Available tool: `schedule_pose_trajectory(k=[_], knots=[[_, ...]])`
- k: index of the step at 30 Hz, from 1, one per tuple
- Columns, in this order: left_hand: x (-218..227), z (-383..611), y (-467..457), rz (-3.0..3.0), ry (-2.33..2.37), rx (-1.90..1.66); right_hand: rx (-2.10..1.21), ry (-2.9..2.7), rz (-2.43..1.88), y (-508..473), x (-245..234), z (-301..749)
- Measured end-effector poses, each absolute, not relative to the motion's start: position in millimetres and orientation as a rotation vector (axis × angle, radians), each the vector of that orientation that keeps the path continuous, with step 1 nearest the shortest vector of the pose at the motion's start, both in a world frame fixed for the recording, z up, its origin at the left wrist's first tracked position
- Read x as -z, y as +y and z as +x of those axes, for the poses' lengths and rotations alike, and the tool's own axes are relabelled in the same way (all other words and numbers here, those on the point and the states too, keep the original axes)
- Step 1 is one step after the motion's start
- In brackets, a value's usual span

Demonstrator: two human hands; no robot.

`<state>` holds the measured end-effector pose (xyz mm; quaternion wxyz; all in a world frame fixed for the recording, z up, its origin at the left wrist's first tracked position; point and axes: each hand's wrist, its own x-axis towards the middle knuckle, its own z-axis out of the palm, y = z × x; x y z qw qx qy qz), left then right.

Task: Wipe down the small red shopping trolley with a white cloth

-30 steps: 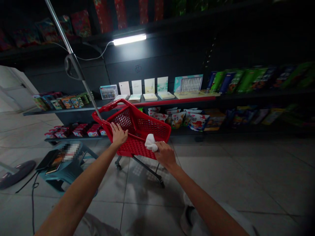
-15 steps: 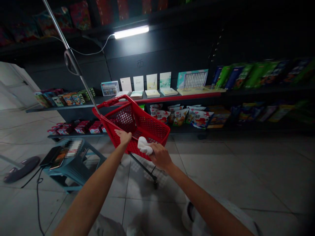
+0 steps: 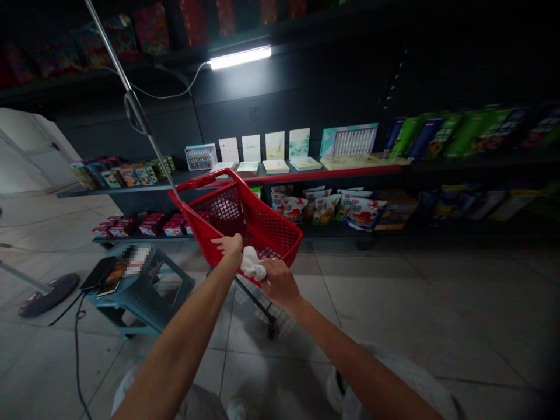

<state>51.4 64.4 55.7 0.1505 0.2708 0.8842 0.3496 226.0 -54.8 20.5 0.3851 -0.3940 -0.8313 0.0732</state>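
Observation:
A red shopping cart (image 3: 275, 228) with perforated basket walls stands in front of me, its handle toward the shelves on the left. My right hand (image 3: 280, 283) is closed around a bunched white cloth (image 3: 252, 263) at the cart's near side. Beside the cloth, my left hand (image 3: 230, 248) has its fingers spread against or just over the basket's near side; whether it touches the cart I cannot tell. Part of the near wall is hidden behind both hands.
A blue-grey plastic stool (image 3: 140, 297) bearing flat dark items stands at left, near a round stand base (image 3: 52, 294) and a cable. Behind the cart, shelves hold books (image 3: 275, 151), snack bags (image 3: 363, 213) and small boxes. A metal pole (image 3: 114, 55) rises by the cart handle.
My left hand has moved right along the cart's near side, closer to the cloth. My right hand and the cloth have shifted slightly left. The view has turned slightly left.

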Motion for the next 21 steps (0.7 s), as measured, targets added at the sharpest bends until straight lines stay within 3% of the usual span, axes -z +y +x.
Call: schedule_pose_trajectory(k=[5,21], knots=[[-50,67,53,0.769,2.479,-1.169,-0.221,-2.151,-1.002,-57,-27,223],[-67,52,38,0.886,2.462,-0.963,-0.299,-2.313,-0.948,-46,-35,239]])
